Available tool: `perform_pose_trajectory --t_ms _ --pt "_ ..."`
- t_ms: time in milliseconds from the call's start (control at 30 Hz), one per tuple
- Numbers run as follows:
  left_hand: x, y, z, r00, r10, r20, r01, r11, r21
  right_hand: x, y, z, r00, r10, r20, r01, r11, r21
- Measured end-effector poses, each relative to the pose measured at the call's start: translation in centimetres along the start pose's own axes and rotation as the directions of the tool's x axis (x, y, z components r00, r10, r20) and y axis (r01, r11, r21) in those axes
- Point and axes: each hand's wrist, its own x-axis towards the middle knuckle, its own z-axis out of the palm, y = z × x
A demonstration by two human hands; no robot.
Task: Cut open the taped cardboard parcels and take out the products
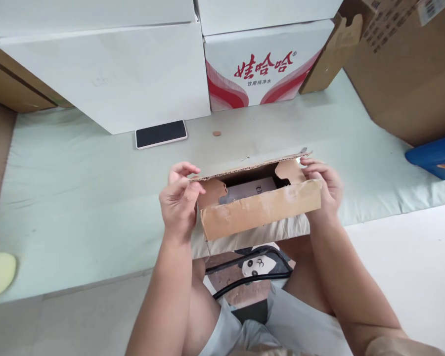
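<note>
Pale-green cloth (96, 198) is topped by one red-lettered white carton (265, 91), with one open cardboard box (261, 210) gripped at its two ends by left hand (178, 200) and right hand (327, 190) at the near edge, one phone (161, 134) and one brown scrap (217, 133) laid beyond.

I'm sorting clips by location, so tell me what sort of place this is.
Likely a room used partly for storage, perhaps at home: white boxes stand on pale green cloth, a phone lies beside one, and a big brown box stands at right.
</note>
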Motion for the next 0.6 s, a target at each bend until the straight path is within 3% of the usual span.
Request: perform_pose_trajectory --t_ms 100,200,367,500,600 --pt "-0.3 0.0 -0.3 0.981 0.041 0.191 -0.049 0.998 0.041 -0.9 -2.6 0.7 0.994 -0.105 -0.018 0.106 0.976 0.192" --pt "-0.4 -0.2 -0.8 0.949 0.077 0.307 -0.102 0.993 0.066 -1.5 -3.5 1.4 0.985 -0.171 0.007 0.167 0.97 0.179" --pt "-0.4 -0.1 -1.8 0.919 0.116 0.378 -0.169 0.98 0.11 -1.3 -3.3 1.3 0.943 -0.304 0.133 0.303 0.953 0.031" --pt "-0.5 0.8 -2.2 0.885 0.124 0.45 -0.207 0.968 0.141 -1.2 -3.2 0.9 0.892 -0.408 0.194 0.414 0.91 0.006" --pt "-0.5 1.3 -2.0 0.901 0.139 0.411 -0.198 0.975 0.104 -1.9 -2.8 1.0 0.911 -0.378 0.164 0.381 0.924 0.015"
